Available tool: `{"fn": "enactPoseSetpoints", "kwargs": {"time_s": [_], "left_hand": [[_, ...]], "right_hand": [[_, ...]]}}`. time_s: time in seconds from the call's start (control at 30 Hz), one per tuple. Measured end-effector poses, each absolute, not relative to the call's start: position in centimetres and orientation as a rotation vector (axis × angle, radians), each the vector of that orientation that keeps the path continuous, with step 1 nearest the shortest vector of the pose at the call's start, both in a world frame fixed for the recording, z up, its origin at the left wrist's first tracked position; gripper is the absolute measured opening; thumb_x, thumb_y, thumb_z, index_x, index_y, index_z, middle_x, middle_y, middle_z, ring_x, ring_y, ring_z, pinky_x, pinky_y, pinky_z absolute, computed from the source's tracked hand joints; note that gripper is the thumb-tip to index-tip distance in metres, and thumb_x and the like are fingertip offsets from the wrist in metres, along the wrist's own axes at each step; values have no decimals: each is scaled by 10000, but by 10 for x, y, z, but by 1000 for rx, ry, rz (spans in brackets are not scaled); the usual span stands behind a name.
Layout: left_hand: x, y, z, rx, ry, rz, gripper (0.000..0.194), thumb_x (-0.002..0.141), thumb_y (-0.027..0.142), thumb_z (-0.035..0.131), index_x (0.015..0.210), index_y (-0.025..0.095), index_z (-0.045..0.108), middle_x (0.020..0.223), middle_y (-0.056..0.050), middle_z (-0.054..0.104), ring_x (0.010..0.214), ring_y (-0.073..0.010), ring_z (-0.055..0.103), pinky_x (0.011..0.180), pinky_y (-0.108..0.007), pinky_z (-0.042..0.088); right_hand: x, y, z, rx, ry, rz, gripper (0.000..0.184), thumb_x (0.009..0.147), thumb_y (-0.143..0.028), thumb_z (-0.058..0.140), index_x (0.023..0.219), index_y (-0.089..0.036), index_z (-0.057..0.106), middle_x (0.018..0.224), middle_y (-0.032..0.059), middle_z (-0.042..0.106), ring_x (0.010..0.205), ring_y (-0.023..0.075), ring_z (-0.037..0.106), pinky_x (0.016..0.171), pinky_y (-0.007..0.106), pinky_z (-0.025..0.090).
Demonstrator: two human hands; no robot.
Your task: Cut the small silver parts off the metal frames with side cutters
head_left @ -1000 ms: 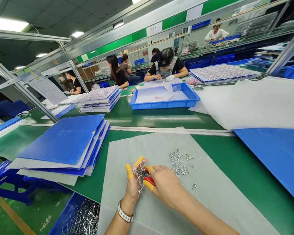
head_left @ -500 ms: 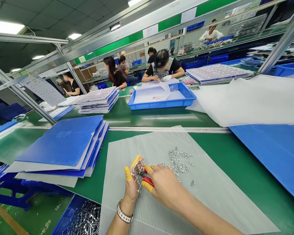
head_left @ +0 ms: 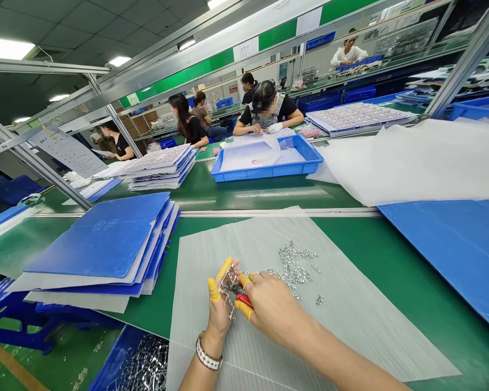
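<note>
My left hand (head_left: pixel 219 315), yellow covers on its thumb and a finger, is closed on a thin silvery metal frame (head_left: pixel 224 288). Red-handled pliers (head_left: pixel 244 299) are gripped in my right hand (head_left: pixel 274 305), which also wears yellow finger covers. Their dark jaws reach into the frame; the exact contact point is too small to make out. Beyond my right hand, many small shiny metal pieces (head_left: pixel 294 266) lie scattered on a pale sheet (head_left: pixel 350 336).
To the left is a stack of blue boards (head_left: pixel 101 233) with white sheets between. A blue bin (head_left: pixel 114 358) below holds thin metal scraps (head_left: pixel 144 364). Ahead stands a blue tray (head_left: pixel 264 172). Another blue board (head_left: pixel 444 244) lies at right. Several people work across the bench.
The view has shifted slightly. My hands keep nearly the same pose, with the pliers still at the metal frame.
</note>
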State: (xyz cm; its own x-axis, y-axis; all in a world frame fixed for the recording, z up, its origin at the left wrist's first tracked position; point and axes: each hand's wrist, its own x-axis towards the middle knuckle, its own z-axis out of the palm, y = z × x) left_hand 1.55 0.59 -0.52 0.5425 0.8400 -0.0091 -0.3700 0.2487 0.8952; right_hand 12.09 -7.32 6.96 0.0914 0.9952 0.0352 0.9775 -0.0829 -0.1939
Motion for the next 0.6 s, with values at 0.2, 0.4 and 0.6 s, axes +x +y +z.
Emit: {"fn": "enactPoseSetpoints", "kwargs": {"time_s": [0.2, 0.4, 0.6], "left_hand": [[15, 6, -8, 989, 546, 866, 719, 781, 715, 311, 1199, 198, 584, 1212, -124, 599, 1080, -276, 550, 947, -400, 401], [17, 10, -4, 899, 571, 849, 775, 736, 757, 327, 1154, 170, 614, 1206, -154, 597, 1058, -290, 561, 930, -422, 416], [20, 12, -4, 879, 612, 854, 775, 743, 756, 312, 1150, 171, 618, 1195, -150, 604, 1006, -266, 580, 920, -401, 418]], "right_hand": [[123, -73, 69, -2160, -2027, 137, 309, 848, -367, 520, 1020, -131, 620, 850, 120, 651, 766, 274, 598, 639, 357, 398], [126, -73, 68, -2155, -2011, 157, 323, 834, -390, 547, 1019, -134, 614, 836, 113, 649, 788, 270, 599, 650, 345, 394], [128, -71, 65, -2174, -1962, 165, 346, 851, -398, 527, 1062, -134, 601, 876, 121, 654, 811, 277, 600, 676, 357, 396]]}}
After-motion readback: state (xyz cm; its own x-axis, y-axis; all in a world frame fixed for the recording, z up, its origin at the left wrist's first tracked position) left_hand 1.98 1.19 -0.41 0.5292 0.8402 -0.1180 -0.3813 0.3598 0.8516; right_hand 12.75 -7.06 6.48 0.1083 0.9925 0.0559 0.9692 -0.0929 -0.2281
